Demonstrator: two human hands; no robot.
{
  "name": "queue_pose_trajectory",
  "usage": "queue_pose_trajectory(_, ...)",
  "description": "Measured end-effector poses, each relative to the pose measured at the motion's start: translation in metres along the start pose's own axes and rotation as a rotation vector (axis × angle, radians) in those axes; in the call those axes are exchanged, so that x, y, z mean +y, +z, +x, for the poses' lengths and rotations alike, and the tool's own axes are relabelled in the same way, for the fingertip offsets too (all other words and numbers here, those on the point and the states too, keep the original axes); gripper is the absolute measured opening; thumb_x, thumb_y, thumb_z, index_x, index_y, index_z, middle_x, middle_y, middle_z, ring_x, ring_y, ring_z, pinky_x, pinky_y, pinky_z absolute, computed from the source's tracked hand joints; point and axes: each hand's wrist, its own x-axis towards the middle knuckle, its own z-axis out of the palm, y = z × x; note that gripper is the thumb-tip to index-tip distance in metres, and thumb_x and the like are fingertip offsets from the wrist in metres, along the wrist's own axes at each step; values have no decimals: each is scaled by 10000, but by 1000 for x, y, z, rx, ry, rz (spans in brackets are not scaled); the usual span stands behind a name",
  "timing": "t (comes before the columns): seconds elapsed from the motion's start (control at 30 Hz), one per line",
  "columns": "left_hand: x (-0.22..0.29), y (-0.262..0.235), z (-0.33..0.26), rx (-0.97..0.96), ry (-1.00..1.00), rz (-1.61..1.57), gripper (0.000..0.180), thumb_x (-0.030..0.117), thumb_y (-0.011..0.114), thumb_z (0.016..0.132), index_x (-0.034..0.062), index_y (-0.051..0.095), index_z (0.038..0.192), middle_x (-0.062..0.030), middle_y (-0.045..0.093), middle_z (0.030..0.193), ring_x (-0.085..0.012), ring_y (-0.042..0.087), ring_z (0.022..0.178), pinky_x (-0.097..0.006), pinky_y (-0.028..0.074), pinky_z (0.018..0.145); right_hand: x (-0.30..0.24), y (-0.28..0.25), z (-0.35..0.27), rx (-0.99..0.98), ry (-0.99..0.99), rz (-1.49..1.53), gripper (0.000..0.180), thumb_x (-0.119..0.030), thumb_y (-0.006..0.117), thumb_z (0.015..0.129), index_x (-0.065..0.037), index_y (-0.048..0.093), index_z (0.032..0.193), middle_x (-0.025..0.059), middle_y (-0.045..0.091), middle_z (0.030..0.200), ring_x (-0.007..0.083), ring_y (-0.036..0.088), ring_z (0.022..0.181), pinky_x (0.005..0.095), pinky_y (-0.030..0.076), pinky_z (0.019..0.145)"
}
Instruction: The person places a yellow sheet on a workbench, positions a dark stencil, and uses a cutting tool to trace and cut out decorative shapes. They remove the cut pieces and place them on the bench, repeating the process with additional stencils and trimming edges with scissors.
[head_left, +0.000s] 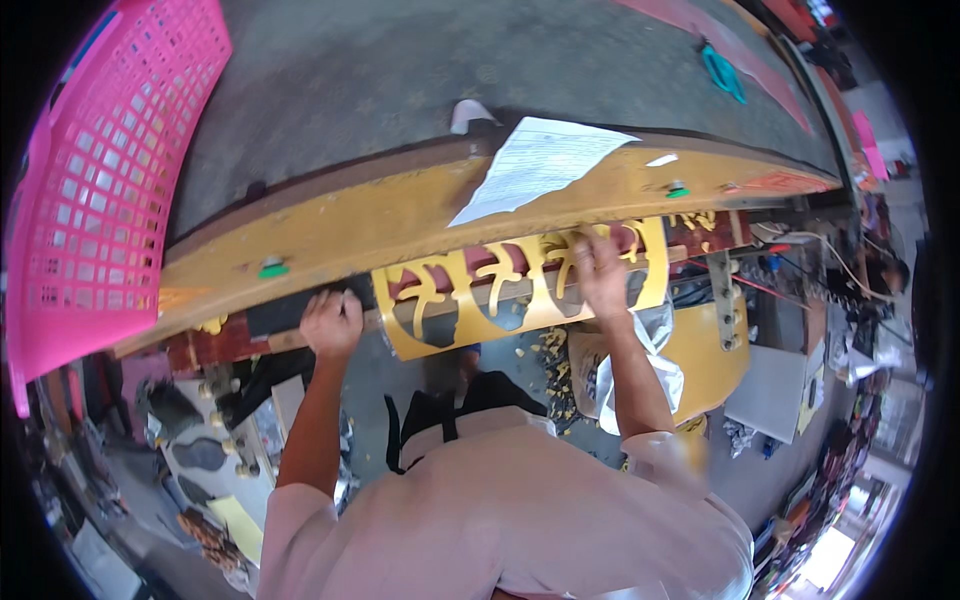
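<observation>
A yellow sheet [543, 306] with several large curved cut-outs and thin strips between them lies in front of me, below the table's wooden edge. My right hand [602, 280] is over the sheet's right part, its fingers bent down and closed on a strip of it; the fingertips are partly blurred. Left of the sheet, my left hand [333, 322] is curled closed, knuckles up. Whatever it grips, if anything, is hidden. Dark red material [497, 262] shows through the cut-outs. A dark flat piece [283, 311] lies beside my left hand.
Ahead runs a table with a wooden edge [400, 218], bearing a paper sheet [545, 160], teal-handled scissors [722, 72] and a pink plastic basket [110, 190] on the left. A white bag [640, 370] and yellow scraps [548, 365] are below, by my right arm.
</observation>
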Motion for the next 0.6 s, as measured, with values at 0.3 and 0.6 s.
queue_pose_trajectory(0.3,-5,13,-12,-116,-181,105,267,303,688,906,100,666,734,-121,682,789,-365,680,792,-491,552,698,66,46,-21,-58,-510,-252,237,-205,748,904,-80,639,735,124,610,738,364,605,713,487,495,662)
queue_pose_trajectory(0.6,3,5,-13,-135,-264,188,337,373,630,920,102,688,728,-77,715,841,-335,695,891,-470,561,774,67,49,-31,-34,-472,-289,212,-269,746,925,-112,714,786,91,653,769,345,624,777,475,503,714)
